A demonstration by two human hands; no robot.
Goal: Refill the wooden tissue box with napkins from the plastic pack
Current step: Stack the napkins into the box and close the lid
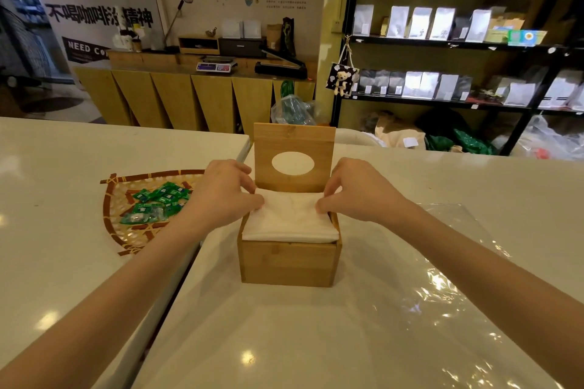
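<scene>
- Your left hand (pixel 226 191) and right hand (pixel 355 189) cover the napkins' (pixel 292 219) far corners.
- The plastic pack (pixel 442 303) runs off the frame's lower right edge.
- The basket's (pixel 109 199) right side disappears behind your left forearm.

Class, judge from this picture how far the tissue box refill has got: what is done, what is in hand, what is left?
Done: the plastic pack lies flat and apparently empty, and the napkins sit in the wooden tissue box. In hand: the left hand and right hand press the stack's top edges. Left: the lid stands open, to be closed.
</scene>
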